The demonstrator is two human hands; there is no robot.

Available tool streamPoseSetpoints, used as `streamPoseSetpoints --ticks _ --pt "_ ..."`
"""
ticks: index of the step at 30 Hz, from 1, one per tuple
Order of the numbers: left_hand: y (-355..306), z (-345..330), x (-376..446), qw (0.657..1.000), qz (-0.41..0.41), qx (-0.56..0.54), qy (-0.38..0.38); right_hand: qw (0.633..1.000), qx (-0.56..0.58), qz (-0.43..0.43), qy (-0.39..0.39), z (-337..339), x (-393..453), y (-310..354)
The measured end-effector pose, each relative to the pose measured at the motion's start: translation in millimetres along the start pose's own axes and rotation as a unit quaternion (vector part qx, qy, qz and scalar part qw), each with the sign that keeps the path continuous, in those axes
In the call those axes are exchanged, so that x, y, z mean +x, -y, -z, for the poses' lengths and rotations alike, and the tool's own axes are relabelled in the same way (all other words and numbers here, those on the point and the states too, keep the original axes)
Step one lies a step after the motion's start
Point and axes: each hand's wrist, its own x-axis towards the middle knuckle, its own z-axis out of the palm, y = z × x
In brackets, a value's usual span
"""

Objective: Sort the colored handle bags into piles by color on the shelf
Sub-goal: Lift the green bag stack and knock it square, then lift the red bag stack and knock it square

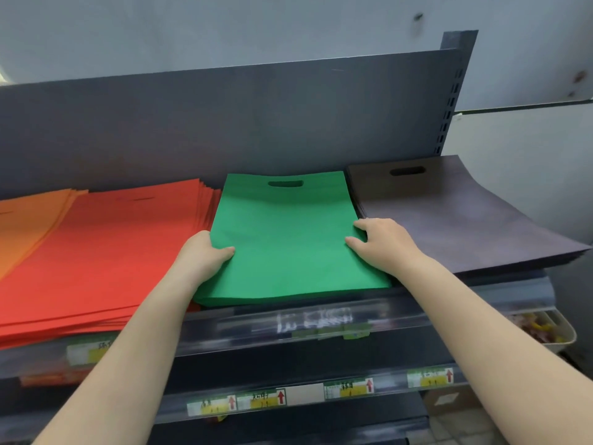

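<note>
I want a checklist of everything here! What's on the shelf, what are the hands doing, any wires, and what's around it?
Surface: dark shelf with a clear price strip along its front edge.
Job's things: four piles side by side: orange bags, red bags, green bags, dark grey bags.
Clutter: nothing seen on the shelf.
Hands: left hand holds the green pile's left edge, thumb on top; right hand rests on its right edge, fingers curled.
Cables: nothing seen.
Surroundings: grey back panel, pale wall, price labels on lower shelves, a basket at lower right.
</note>
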Motion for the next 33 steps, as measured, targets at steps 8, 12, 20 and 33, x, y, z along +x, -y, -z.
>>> streamPoseSetpoints --ticks 8,12,20,33 --pt "-3 -13 4 1.0 0.011 0.028 -0.001 1.0 0.01 0.004 0.025 -5 8 -4" --pt "-6 -9 2 0.994 -0.005 0.108 -0.033 0.999 -0.002 0.024 0.035 1 9 0" --pt "-19 -44 -16 0.949 -0.193 0.247 -0.03 0.988 -0.058 0.142 0.031 -13 0 49" --pt "13 26 -29 0.947 -0.21 0.218 -0.108 0.984 0.004 0.176 -0.032 -13 -7 127"
